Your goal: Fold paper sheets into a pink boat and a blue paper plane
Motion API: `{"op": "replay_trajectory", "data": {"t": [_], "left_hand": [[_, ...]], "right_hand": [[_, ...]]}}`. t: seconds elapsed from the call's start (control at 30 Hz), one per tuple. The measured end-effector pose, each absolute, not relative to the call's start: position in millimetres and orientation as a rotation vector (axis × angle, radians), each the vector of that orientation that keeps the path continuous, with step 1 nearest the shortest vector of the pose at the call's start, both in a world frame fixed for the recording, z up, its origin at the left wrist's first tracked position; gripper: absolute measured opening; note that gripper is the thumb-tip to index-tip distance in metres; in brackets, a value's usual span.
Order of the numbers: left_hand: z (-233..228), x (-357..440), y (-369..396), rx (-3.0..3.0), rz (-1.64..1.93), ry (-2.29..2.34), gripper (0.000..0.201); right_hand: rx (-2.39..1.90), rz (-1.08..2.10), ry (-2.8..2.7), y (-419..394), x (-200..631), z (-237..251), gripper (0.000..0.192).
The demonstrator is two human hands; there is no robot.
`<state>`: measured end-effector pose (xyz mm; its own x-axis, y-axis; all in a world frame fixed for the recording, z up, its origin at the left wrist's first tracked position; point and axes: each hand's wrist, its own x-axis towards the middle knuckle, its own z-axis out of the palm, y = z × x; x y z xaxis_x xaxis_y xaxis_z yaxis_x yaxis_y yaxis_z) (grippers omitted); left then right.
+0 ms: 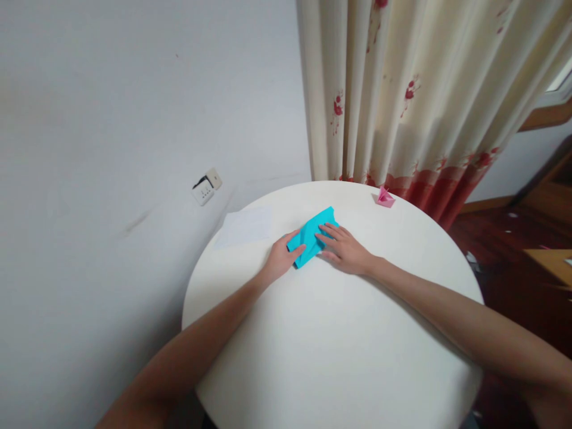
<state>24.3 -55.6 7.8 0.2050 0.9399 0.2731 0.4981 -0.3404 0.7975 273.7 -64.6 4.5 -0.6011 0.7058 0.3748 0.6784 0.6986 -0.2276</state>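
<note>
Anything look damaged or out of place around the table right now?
Possibly the white rectangular wall socket: a dark patch shows along its upper edge, perhaps a gap. A grey smudge also marks the pale wall.

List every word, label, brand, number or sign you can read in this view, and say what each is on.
Readable text: none.
Blue paper: no writing shows on its visible surface.
Pink folded paper: no lettering visible.
White paper: any faint marks are too blurred to read.
Wall socket: any marking is too small to read.
</note>
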Motion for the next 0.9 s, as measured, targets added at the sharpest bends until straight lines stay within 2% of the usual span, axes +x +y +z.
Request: {"op": "replay_trajectory", "data": {"t": [0.2,0.37,0.47,0.6,0.77,0.9], "left_hand": [[6.8,30.6,-58.6,1.965,0.982,1.301,0.045],[9.5,25.8,-56.0,2.147,1.005,1.388,0.031],[7.9,16.8,-52.8,2.296,0.903,1.526,0.026],[7.3,11.6,-55.8,2.598,0.674,1.632,0.037],[9.0,24.9,-67.9,2.907,0.296,1.315,0.041],[4.3,31.5,-71.5,2.882,0.176,1.248,0.047]], "right_hand": [[-1.091,0.255,-2.605,-67.5,273.3,0.8,0.071],[-1.108,0.285,-2.655,-68.4,274.9,0.5,0.073],[-1.114,0.286,-2.69,-67.9,275.2,0.2,0.074],[-1.127,0.312,-2.728,-67.7,275.0,1.5,0.079],[-1.12,0.308,-2.755,-69.7,274.0,5.6,0.081],[-1.123,0.311,-2.764,-72.1,273.3,9.0,0.081]]}}
